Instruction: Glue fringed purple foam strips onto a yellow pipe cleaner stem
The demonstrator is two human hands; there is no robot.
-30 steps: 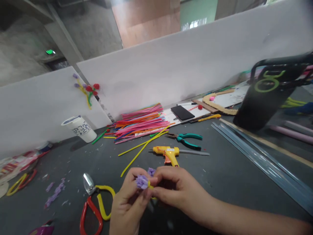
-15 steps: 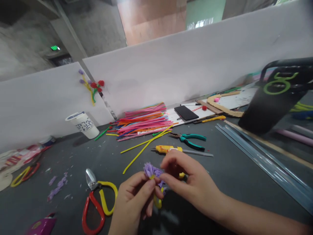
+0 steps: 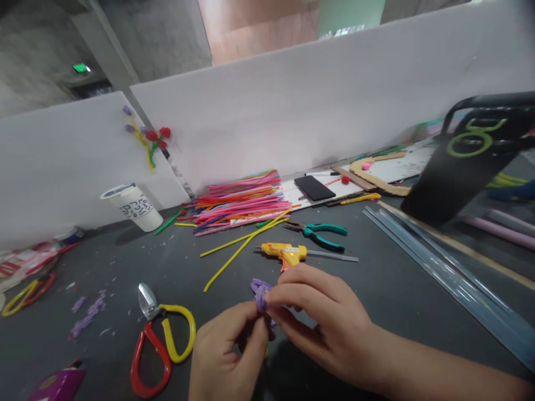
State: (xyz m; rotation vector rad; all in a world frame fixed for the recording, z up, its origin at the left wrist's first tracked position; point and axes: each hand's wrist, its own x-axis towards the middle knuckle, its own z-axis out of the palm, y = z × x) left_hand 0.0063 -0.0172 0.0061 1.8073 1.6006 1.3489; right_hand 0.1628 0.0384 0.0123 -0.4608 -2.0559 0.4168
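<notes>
Between my hands is a purple pipe-cleaner flower (image 3: 261, 292), a bit of yellow showing below it. My left hand (image 3: 228, 351) pinches its base between thumb and fingers. From the right, the fingers of my right hand (image 3: 321, 317) close on the purple petals, covering part of them. Just beyond the right hand lies a yellow hot glue gun (image 3: 286, 252) with a grey glue stick in its back. To the left of my left hand rest scissors (image 3: 165, 334) with one red and one yellow handle.
Teal-handled pliers (image 3: 321, 234), yellow pipe cleaners (image 3: 234, 260) and a pile of coloured ones (image 3: 242, 203) lie beyond. A white cup (image 3: 136, 209) stands back left, a black phone (image 3: 314, 188) at centre back, a large black bottle (image 3: 451, 172) and clear rods (image 3: 443, 267) at right. Purple scraps (image 3: 90, 314) lie left.
My right hand has moved in and closed on the petals, which now look gathered together. More of the glue gun shows. The whole view has shifted slightly.
</notes>
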